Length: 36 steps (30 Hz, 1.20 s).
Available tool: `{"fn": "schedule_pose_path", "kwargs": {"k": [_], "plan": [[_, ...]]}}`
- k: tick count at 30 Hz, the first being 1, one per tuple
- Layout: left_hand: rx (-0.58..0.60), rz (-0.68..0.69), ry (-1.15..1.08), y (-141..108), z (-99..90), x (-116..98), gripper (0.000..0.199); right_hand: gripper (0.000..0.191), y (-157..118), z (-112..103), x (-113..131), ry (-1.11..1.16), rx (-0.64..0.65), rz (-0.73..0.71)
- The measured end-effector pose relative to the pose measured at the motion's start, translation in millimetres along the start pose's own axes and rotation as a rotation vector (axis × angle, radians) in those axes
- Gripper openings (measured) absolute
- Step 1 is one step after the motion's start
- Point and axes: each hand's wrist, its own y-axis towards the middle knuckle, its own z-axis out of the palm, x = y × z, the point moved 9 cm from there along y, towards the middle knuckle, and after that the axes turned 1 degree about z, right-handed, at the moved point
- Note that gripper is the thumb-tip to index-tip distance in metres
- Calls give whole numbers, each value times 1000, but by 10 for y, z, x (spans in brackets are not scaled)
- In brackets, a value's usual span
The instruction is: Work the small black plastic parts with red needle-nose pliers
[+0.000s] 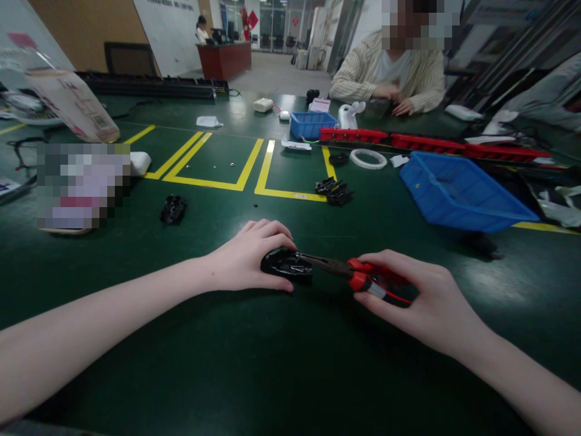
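Observation:
My left hand (261, 257) is closed around a small black plastic housing (293, 267) on the green table, thumb on the near side and fingers over the far side. Thin metal parts show on the housing's upper face. In my right hand (422, 297) are needle-nose pliers (333, 265) with red and black handles. Their jaw tips reach the top of the housing; whether they grip a part there is too small to tell. Similar black parts (334, 191) lie farther back, and another black part (173, 209) rests to the left.
A blue bin (463, 191) stands tilted at the right, and a smaller blue bin (313, 125) sits behind. Red strips (431, 144) stretch across the back right. A white ring (368, 159), a bottle (72, 100) and yellow tape (204, 181) are also here. A person (390, 66) sits opposite.

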Motion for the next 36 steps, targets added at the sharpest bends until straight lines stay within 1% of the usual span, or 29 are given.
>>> {"fn": "schedule_pose_path", "kwargs": {"k": [2,4,7,12,15,21,24,27,31,36], "plan": [[16,21,-4,-1,18,-14,39,33,-3,15,9,7,1,-6],[2,37,-24,-10,14,-28,33,34,-6,34,27,21,9,-10],[-50,80,-6,-41,-12,-78,34,34,-14,50,62,53,20,-17],[-149,268,147,-108,-50,-260,40,32,-31,22,118,83,-5,-44],[-174,314,160,-123,-67,-294,42,31,-44,7,142,99,-18,-47],[-125,330,15,-126,-56,-294,41,30,-51,21,196,120,3,-31],[-95,314,-23,-115,-39,-280,40,30,-48,39,230,120,28,-53],[-74,280,-28,-94,-27,-253,40,33,-48,53,280,108,48,-111],[-51,255,-11,-73,-8,-239,38,31,-43,66,251,100,53,-74],[-30,275,-18,-63,23,-261,37,31,-41,69,306,63,47,-129]]}}
